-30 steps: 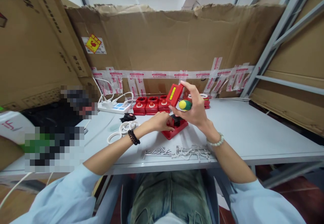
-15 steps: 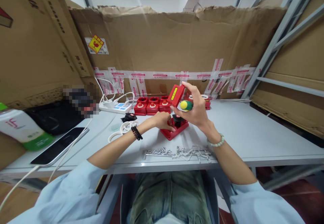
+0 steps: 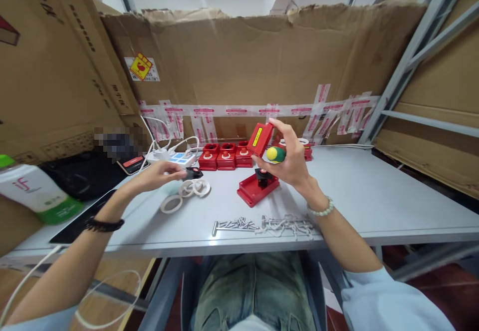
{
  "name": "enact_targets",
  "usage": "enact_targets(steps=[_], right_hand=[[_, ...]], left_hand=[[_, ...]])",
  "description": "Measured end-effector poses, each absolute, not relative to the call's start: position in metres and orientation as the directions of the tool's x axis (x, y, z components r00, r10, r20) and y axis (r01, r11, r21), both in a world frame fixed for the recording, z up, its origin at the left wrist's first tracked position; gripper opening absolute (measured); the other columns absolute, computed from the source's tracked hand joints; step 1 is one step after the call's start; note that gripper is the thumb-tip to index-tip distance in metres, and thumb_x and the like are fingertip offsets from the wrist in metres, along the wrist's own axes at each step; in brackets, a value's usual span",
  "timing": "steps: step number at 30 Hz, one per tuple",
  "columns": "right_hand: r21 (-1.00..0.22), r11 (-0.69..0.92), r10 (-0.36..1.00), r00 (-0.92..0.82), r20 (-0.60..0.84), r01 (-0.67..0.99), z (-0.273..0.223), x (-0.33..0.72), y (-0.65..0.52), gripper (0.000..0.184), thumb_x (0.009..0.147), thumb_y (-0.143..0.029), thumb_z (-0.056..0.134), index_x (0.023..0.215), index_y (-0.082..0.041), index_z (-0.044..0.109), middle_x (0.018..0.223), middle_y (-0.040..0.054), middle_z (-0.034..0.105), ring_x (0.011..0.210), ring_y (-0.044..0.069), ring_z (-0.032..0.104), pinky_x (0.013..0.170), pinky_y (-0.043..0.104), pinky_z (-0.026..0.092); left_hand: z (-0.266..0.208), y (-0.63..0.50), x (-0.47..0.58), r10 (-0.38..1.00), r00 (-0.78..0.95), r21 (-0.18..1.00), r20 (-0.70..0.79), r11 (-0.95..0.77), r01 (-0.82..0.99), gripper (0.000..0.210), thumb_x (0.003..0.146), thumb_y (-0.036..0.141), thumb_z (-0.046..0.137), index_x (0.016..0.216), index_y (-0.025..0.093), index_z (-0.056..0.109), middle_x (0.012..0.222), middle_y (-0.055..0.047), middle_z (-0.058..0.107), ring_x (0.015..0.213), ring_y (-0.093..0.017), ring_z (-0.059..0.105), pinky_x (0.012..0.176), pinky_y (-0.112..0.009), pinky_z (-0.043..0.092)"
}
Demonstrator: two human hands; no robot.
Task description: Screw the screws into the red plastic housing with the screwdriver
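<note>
The right hand (image 3: 290,164) holds a red cover (image 3: 260,139) pinched at its fingers, tilted above the red base (image 3: 257,190) on the worktop (image 3: 355,196), with a screwdriver handle (image 3: 276,155) tucked in the palm. The left hand (image 3: 159,175) reaches left, fingers closing on a small black part (image 3: 193,172) beside 3 white rings (image 3: 187,193).

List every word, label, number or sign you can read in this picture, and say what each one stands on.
"if": on the white and green bottle at the far left.
Yellow diamond sticker on the cardboard wall: red pictogram, print too small to read.
Yellow label on the red cover in the right hand: unreadable.
Red-and-white tape: print too small.
Black print on the left carton: skewed, illegible.
</note>
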State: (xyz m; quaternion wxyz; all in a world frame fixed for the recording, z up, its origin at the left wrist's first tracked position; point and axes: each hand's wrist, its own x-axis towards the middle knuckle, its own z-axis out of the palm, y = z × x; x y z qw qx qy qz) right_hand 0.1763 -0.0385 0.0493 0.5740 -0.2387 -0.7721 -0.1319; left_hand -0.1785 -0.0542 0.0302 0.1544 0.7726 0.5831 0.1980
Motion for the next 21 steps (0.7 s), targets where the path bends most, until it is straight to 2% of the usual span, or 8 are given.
enact_targets(steps=[3,5,9,13,16,18,21], right_hand=[[-0.073,0.852,0.221,-0.229,0.948,0.519,0.049,0.177,-0.039,0.067,0.077,-0.041,0.067,0.137,-0.024,0.040,0.123,0.0113,0.059,0.112,0.028,0.060,0.091,0.048,0.055],[-0.068,0.854,0.212,-0.226,0.951,0.516,0.049,0.177,-0.038,0.067,0.077,-0.040,0.067,0.136,-0.023,0.040,0.123,0.0114,0.059,0.112,0.028,0.060,0.091,0.047,0.055],[-0.066,0.858,0.202,-0.217,0.955,0.509,0.049,0.177,-0.038,0.065,0.077,-0.038,0.067,0.135,-0.023,0.041,0.121,0.0112,0.060,0.108,0.027,0.062,0.089,0.047,0.056],[-0.086,0.852,0.228,-0.219,0.949,0.516,0.049,0.177,-0.038,0.066,0.077,-0.038,0.066,0.136,-0.024,0.040,0.121,0.0105,0.059,0.109,0.028,0.061,0.090,0.048,0.056],[-0.096,0.853,0.235,-0.214,0.948,0.513,0.049,0.178,-0.037,0.069,0.076,-0.038,0.068,0.137,-0.025,0.039,0.123,0.0102,0.058,0.109,0.028,0.061,0.090,0.048,0.057],[-0.099,0.852,0.235,-0.207,0.950,0.515,0.049,0.179,-0.036,0.070,0.076,-0.038,0.069,0.137,-0.026,0.039,0.124,0.0101,0.058,0.108,0.028,0.062,0.089,0.048,0.057],[-0.112,0.850,0.241,-0.192,0.951,0.514,0.048,0.182,-0.033,0.070,0.075,-0.039,0.070,0.137,-0.025,0.040,0.125,0.0106,0.058,0.107,0.028,0.063,0.087,0.046,0.058]], left_hand=[[0.010,-0.059,-0.223,0.992,0.095,0.482,0.088,-0.126,0.867,0.059,0.069,0.075,0.060,0.072,0.017,0.066,0.061,0.001,0.066,0.060,-0.016,0.055,0.056,-0.022,0.039],[-0.004,-0.057,-0.238,0.995,0.052,0.461,0.081,-0.083,0.884,0.060,0.067,0.077,0.060,0.076,0.018,0.065,0.058,0.002,0.067,0.057,-0.016,0.057,0.056,-0.022,0.040],[-0.016,-0.050,-0.238,0.965,0.019,0.315,0.260,-0.103,0.943,0.060,0.065,0.077,0.063,0.078,0.019,0.064,0.070,-0.001,0.069,0.060,-0.017,0.057,0.059,-0.025,0.042],[-0.002,-0.048,-0.188,0.887,0.193,0.283,0.420,-0.330,0.900,0.057,0.079,0.072,0.050,0.086,0.017,0.063,0.079,-0.005,0.065,0.063,-0.017,0.054,0.061,-0.029,0.043],[0.014,-0.047,-0.122,0.795,0.402,0.264,0.454,-0.551,0.792,0.044,0.089,0.058,0.047,0.096,0.017,0.062,0.093,-0.008,0.066,0.082,-0.021,0.059,0.074,-0.033,0.047],[0.022,-0.042,-0.076,0.724,0.520,0.244,0.453,-0.662,0.709,0.039,0.090,0.053,0.051,0.104,0.019,0.062,0.107,-0.009,0.065,0.098,-0.024,0.059,0.086,-0.037,0.047],[0.025,-0.030,-0.022,0.671,0.606,0.232,0.427,-0.729,0.643,0.044,0.086,0.049,0.061,0.117,0.018,0.059,0.116,-0.012,0.063,0.108,-0.028,0.056,0.092,-0.042,0.046]])
